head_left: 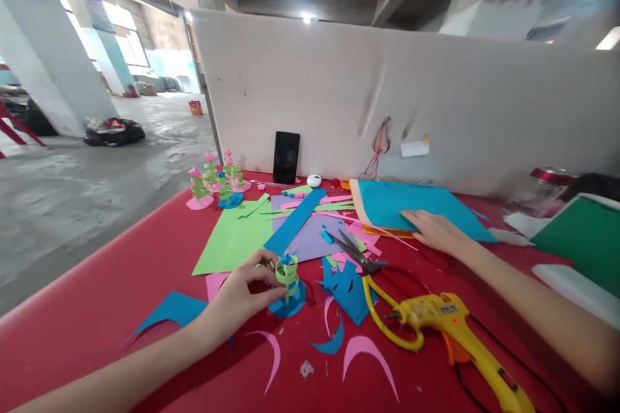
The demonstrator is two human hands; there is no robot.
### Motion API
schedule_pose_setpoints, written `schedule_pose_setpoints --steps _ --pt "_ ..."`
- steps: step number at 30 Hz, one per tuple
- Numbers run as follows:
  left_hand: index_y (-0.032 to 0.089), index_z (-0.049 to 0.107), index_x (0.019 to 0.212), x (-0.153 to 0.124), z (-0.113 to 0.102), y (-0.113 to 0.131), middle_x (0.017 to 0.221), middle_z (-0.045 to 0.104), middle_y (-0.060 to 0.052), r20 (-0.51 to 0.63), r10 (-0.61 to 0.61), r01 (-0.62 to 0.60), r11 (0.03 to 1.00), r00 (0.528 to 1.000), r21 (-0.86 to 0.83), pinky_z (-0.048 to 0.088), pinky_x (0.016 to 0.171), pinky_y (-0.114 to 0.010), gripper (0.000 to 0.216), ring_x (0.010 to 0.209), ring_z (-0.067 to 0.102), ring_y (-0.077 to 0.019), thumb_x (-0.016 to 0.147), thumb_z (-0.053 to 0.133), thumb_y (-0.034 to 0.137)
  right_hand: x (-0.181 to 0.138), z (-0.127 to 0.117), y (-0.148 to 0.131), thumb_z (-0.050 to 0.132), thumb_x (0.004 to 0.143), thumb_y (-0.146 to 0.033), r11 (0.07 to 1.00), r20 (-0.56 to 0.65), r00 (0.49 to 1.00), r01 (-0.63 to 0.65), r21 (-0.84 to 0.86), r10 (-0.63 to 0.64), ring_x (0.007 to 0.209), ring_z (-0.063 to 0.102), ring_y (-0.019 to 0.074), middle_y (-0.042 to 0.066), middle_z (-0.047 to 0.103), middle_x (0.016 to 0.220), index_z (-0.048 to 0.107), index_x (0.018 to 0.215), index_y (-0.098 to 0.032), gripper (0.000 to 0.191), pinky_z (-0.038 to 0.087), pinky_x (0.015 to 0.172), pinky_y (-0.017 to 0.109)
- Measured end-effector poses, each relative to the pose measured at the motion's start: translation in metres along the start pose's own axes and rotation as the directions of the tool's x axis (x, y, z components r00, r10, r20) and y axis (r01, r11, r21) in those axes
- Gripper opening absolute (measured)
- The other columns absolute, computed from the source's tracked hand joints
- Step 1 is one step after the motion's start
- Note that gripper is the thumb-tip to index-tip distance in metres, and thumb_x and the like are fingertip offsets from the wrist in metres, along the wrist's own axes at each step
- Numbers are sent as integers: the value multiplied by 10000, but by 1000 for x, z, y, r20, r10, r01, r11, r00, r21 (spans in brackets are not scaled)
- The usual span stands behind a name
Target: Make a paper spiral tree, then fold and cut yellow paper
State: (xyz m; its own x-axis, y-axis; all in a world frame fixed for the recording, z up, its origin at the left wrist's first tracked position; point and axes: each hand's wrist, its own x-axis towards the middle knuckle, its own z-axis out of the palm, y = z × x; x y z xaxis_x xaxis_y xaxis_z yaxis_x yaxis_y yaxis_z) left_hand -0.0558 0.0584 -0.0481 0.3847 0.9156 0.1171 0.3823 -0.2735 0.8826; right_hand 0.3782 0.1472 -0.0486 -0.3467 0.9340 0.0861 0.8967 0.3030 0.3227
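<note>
My left hand (249,287) pinches a small paper tree (287,274) made of a light green paper spiral with a blue top. Its round blue base (296,302) is at the red tabletop. My right hand (429,229) lies with outstretched fingers on the left part of a blue paper sheet (436,203), which tops a stack with orange edges. Scissors with yellow handles (371,313) and a yellow hot glue gun (448,313) lie between my arms. Blue paper scraps (351,290) are heaped beside the scissors.
Several finished paper trees (210,177) stand at the back left. A black phone (286,158) leans on the white partition (310,90). Green paper (237,242) and lilac paper (310,232) lie mid-table. Curved pink offcuts (371,345) lie in front. A jar (545,190) is at right.
</note>
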Motion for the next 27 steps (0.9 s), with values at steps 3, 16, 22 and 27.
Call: schedule_pose_setpoints --steps 3,16,22,27 --pt "173 593 611 1 -1 0 978 451 -46 1 1 -1 1000 1000 18 440 761 -272 202 866 515 -168 706 595 351 0 -3 6 348 765 -138 998 -18 998 -58 20 59 1070 494 245 109 528 1174 485 1197 -117 454 433 853 363" --pt "184 600 620 -2 -2 2 994 441 -45 3 -23 23 999 1000 44 435 792 -279 230 916 506 -189 712 586 394 -10 -22 13 383 822 -458 994 65 997 25 104 -32 1097 480 218 71 518 1197 528 1150 -158 467 403 915 339" --pt "182 602 617 -1 -1 3 1004 468 -51 -2 -35 35 997 999 65 451 771 -277 261 912 513 -196 708 581 426 -4 -16 4 446 775 -327 991 60 990 123 54 -126 1067 492 231 112 525 1173 519 1155 -115 441 407 902 356" --pt "182 590 608 -1 -1 1 979 470 -46 -13 8 -7 998 1000 57 438 787 -278 236 906 510 -190 706 592 396 4 -12 5 435 723 -181 987 16 987 162 -19 -161 1043 501 230 112 519 1173 495 1173 -140 456 443 819 335"
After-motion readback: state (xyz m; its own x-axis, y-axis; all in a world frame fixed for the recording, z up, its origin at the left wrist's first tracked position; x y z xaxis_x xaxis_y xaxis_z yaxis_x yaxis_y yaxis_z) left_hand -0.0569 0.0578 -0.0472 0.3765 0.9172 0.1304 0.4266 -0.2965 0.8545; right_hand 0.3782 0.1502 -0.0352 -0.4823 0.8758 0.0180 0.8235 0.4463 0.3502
